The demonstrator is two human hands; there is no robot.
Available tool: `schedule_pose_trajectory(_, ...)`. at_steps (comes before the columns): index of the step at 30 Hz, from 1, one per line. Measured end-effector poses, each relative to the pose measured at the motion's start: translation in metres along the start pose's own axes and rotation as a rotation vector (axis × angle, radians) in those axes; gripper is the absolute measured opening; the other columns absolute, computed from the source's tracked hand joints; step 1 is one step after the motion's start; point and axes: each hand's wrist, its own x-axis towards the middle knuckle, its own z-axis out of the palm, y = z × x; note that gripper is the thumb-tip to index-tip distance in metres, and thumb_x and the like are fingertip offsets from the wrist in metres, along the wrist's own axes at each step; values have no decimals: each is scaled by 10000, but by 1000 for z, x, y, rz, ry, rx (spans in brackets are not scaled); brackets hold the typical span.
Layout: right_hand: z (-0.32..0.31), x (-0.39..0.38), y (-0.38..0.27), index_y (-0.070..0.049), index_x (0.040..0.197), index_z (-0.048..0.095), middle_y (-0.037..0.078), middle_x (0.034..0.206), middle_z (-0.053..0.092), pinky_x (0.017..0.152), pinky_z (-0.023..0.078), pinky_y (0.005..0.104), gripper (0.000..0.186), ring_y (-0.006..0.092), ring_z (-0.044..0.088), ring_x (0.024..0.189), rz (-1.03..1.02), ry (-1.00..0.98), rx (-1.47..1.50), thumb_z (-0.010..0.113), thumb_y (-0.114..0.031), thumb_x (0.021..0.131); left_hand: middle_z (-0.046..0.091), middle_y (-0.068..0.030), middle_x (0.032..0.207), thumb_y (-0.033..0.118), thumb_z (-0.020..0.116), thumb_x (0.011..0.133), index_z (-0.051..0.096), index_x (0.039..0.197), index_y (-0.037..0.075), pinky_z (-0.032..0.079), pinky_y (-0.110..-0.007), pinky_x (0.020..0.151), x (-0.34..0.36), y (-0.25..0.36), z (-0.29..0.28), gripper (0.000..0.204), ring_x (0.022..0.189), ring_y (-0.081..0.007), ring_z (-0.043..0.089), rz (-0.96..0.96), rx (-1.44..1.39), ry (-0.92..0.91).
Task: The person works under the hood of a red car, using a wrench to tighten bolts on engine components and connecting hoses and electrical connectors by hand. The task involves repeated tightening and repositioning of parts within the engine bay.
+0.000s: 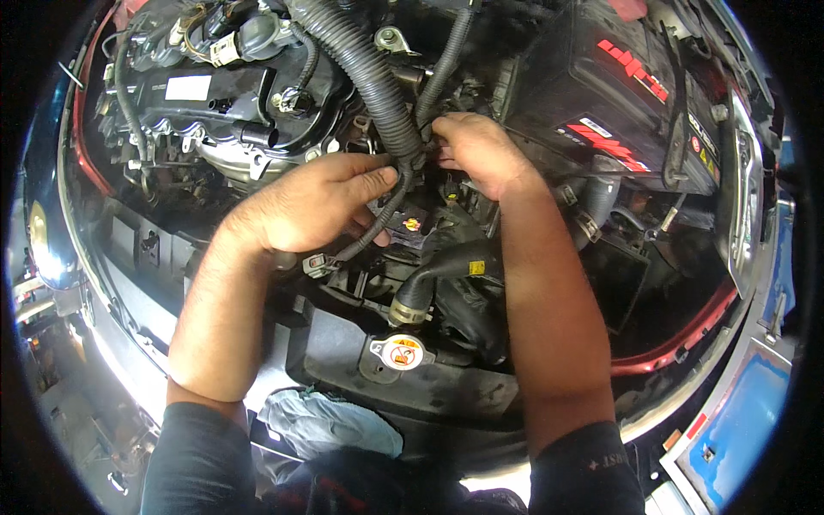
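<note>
A black wiring harness in thick corrugated tubing (371,75) runs down from the top of the engine bay to a joint between my hands. My left hand (313,202) pinches it from the left just below this joint, thumb on top. From there a thinner corrugated branch (386,216) bends down to a grey plug connector (320,264). My right hand (481,150) has its fingers curled against the joint's right side, where another corrugated branch (446,67) rises. The right fingertips are partly hidden behind the tubing.
The engine with its black cover (232,90) is at upper left, a black battery (592,94) at upper right. Nearer me are a black radiator hose (438,266), the radiator cap (402,352) and a light-blue cloth (330,421) on the front edge.
</note>
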Motion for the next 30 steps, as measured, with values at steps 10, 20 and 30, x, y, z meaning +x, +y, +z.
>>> schedule_pose_trajectory(10, -1, 2, 10, 22, 1187, 543, 102, 1105, 626, 915, 472, 358, 334, 174, 596, 996, -156, -381, 174, 553, -61, 864, 654, -239, 1048, 169, 547, 944, 584, 1200, -10, 498, -395, 874, -2, -36, -30, 315, 1011, -355, 635, 192, 625, -65)
schedule_pose_trajectory(20, 10, -16, -11, 88, 1164, 542, 164, 1010, 662, 777, 558, 301, 430, 206, 663, 924, -74, -331, -80, 694, -77, 797, 631, -272, 1096, 317, 553, 959, 524, 1255, -17, 491, -425, 880, 1, -31, -14, 447, 1033, -392, 623, 94, 541, 39)
schedule_pose_trajectory(30, 18, 4, 9, 15, 1153, 597, 101, 1042, 697, 897, 499, 341, 441, 206, 648, 980, -272, -288, -591, 750, 10, 739, 590, -315, 1174, 291, 622, 910, 393, 1319, -96, 478, -444, 956, 32, -42, 30, 608, 1119, -418, 579, 173, 446, 18)
